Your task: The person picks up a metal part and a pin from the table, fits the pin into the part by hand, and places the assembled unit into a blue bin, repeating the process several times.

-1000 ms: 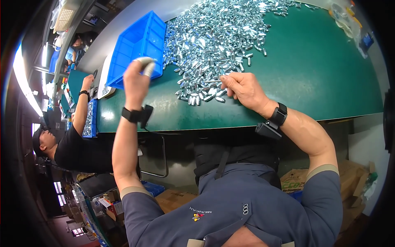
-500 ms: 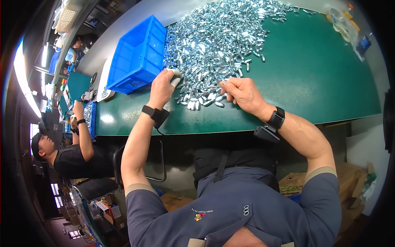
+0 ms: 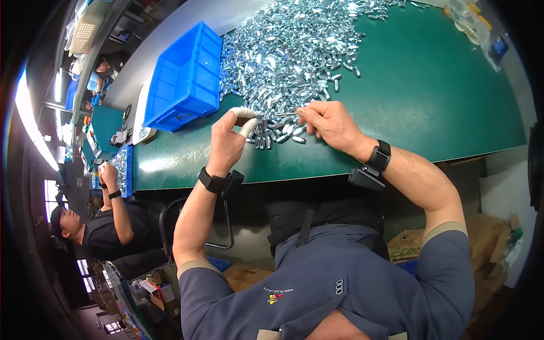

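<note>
A large heap of small shiny metal parts (image 3: 283, 62) lies on the green tabletop (image 3: 419, 102). My left hand (image 3: 226, 141) has white coverings on its thumb and index finger. Those two fingertips pinch together at the heap's near edge, on what looks like one small metal part (image 3: 259, 117); the heap behind makes its outline hard to read. To the right, my right hand (image 3: 331, 126) is closed on a thin metal rod (image 3: 287, 114), held between thumb and index finger. The rod points left toward the pinched part.
A blue plastic bin (image 3: 181, 79) stands left of the heap, beside a white tray (image 3: 144, 122). Plastic bags (image 3: 470, 25) lie at the far right. Another person (image 3: 107, 226) sits at the left by a blue container of metal parts (image 3: 126, 170). Cardboard boxes (image 3: 476, 249) are below the table.
My left hand has shifted right and slightly nearer, its covered fingertips now turned toward the rod. My right hand has moved slightly left, still gripping the rod.
</note>
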`<state>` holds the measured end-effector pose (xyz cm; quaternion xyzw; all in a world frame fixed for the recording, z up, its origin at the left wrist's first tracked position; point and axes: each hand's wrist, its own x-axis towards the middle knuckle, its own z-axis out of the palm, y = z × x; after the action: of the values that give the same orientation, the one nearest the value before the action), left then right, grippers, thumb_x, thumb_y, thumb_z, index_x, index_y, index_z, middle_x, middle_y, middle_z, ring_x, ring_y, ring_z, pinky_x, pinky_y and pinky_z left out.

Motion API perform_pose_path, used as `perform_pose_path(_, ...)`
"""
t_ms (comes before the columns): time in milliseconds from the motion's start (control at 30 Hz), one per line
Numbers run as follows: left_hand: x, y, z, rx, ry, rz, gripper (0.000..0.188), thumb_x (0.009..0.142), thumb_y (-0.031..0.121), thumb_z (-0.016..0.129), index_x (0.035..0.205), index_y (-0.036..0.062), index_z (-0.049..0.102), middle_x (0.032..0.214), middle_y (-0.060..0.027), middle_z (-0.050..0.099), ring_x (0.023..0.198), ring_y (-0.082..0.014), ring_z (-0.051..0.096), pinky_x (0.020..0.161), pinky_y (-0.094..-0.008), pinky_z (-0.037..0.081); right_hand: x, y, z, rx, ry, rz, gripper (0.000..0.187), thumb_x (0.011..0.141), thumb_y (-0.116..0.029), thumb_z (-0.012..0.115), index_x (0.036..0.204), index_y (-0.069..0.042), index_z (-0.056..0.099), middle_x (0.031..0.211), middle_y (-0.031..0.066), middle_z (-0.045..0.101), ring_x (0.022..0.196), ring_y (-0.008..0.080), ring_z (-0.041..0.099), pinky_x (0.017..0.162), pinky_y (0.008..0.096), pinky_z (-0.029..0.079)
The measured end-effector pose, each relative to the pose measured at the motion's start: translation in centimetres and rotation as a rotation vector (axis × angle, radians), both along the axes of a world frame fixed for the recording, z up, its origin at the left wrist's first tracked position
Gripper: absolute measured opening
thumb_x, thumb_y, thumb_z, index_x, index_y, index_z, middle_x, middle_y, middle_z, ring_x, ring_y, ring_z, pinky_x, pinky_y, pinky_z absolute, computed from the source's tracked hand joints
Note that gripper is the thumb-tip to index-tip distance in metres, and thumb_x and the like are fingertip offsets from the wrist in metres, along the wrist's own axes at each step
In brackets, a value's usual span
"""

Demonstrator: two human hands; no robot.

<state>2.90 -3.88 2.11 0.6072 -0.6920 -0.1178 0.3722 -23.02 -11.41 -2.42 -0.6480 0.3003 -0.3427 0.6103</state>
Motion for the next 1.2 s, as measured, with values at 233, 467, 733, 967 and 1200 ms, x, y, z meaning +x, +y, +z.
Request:
perform_pose_path(233, -1.7, 0.8, 0.1, 0.095, 0.096, -0.073, 0.016, 0.091, 0.002, 0.078, 0.104, -0.0005, 0.069, 0.099, -0.0054, 0.076, 0.088, -0.0121, 0.071, 0.081, -0.0273, 0.055, 0.0, 0.2, 0.2, -0.002, 0.013, 0.017, 0.042, 0.108, -0.036, 0.059, 0.088, -0.002, 0.073, 0.066, -0.0005, 0.063, 0.055, 0.0060, 0.053, 0.051, 0.0241, 0.042)
perform_pose_path(467, -1.8, 0.5, -0.7, 0.149, 0.287, -0.039, 0.014, 0.093, 0.001, 0.076, 0.105, 0.0011, 0.070, 0.097, -0.0041, 0.075, 0.089, -0.0118, 0.071, 0.081, -0.0279, 0.056, -0.1, 0.2, 0.1, 0.033, -0.009, 0.067, 0.041, 0.109, -0.035, 0.058, 0.087, -0.002, 0.072, 0.065, -0.0007, 0.063, 0.055, 0.0061, 0.053, 0.052, 0.0238, 0.042)
perform_pose_path(733, -2.3, -0.1, -1.4, 0.259, 0.490, -0.109, 0.014, 0.094, 0.000, 0.074, 0.107, 0.0021, 0.069, 0.103, -0.0039, 0.074, 0.096, -0.0114, 0.070, 0.085, -0.0276, 0.056, -0.1, 0.0, -0.1, 0.057, -0.016, 0.135, 0.037, 0.108, -0.031, 0.060, 0.090, -0.002, 0.073, 0.067, -0.0006, 0.064, 0.056, 0.0056, 0.053, 0.053, 0.0239, 0.043)
perform_pose_path(967, -3.4, 0.3, -1.2, 0.352, 0.528, -0.139, 0.014, 0.095, -0.002, 0.073, 0.107, 0.0034, 0.069, 0.108, -0.0042, 0.073, 0.099, -0.0116, 0.069, 0.088, -0.0272, 0.055, 0.1, 0.4, -0.1, 0.004, 0.003, 0.123, 0.030, 0.106, -0.027, 0.063, 0.096, -0.001, 0.075, 0.070, -0.0008, 0.065, 0.059, 0.0047, 0.053, 0.054, 0.0229, 0.043)
perform_pose_path(1200, 3.2, -1.6, 3.6, -0.113, 0.204, -0.005, 0.013, 0.094, 0.003, 0.075, 0.107, 0.0031, 0.072, 0.102, -0.0028, 0.074, 0.091, -0.0103, 0.068, 0.082, -0.0259, 0.054, -0.2, -0.2, 0.0, 0.059, -0.053, -0.020, 0.028, 0.105, -0.026, 0.064, 0.098, -0.001, 0.076, 0.073, -0.0009, 0.066, 0.061, 0.0044, 0.054, 0.055, 0.0218, 0.044)
